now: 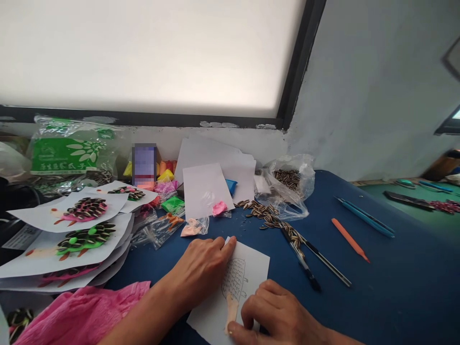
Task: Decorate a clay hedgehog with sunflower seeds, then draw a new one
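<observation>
A sheet of white paper (257, 261) with a pencil-like hedgehog drawing lies on the table in front of me, its oval body filled with small marks. Peach modelling clay (232, 306) is spread in a narrow strip over the drawing's lower, pointed part. My left hand (206, 266) presses on the sheet's upper left, fingers together and bent, holding it down; its thumb is hidden. At the lower right, my right hand (275, 314) has curled fingers, and its thumb tip touches the clay's lower end.
Finished seed hedgehogs on paper (86, 239) are stacked left, by a pink cloth (89, 311). Sunflower seeds (264, 213), two pens (300, 256), an orange marker (350, 239) and blue tweezers (364, 215) lie right. Clay packets (174, 206) and a seed bag (293, 184) stand behind.
</observation>
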The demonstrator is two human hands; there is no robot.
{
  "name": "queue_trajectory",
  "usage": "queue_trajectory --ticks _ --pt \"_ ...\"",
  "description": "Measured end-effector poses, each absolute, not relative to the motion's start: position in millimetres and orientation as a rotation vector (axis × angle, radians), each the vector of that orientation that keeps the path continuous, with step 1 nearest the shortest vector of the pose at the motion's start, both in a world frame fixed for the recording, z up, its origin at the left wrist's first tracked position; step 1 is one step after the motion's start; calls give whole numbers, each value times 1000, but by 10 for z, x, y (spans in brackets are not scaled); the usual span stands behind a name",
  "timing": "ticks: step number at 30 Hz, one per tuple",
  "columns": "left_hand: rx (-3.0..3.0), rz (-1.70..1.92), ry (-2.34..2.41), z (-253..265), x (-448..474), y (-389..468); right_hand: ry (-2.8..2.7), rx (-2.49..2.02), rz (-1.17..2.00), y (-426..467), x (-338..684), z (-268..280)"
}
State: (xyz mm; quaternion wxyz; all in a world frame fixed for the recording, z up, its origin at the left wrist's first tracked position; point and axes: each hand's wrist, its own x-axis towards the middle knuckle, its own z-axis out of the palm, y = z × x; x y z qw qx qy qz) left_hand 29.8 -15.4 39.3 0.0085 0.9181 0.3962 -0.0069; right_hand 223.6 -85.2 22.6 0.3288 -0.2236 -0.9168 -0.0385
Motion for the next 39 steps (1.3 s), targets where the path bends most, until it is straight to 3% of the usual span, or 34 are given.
queue_trajectory --ticks 5,12,18,22,31,39 --pt "2819 61 1288 324 280 -134 -2369 -857 34 -807 2346 344" --pt "2694 250 1334 291 233 -73 -2435 -1278 -194 -597 2415 329" --pt "2638 243 1366 390 246 -68 -2429 -1446 63 -567 2426 419" --pt "2554 180 1510 500 264 -87 -2401 -1515 169 -548 2442 478" --pt "2439 125 1622 547 288 -106 -2421 -1594 29 -493 2382 484" --pt "2424 144 1605 533 314 -123 -2407 -1609 362 -658 2426 667"
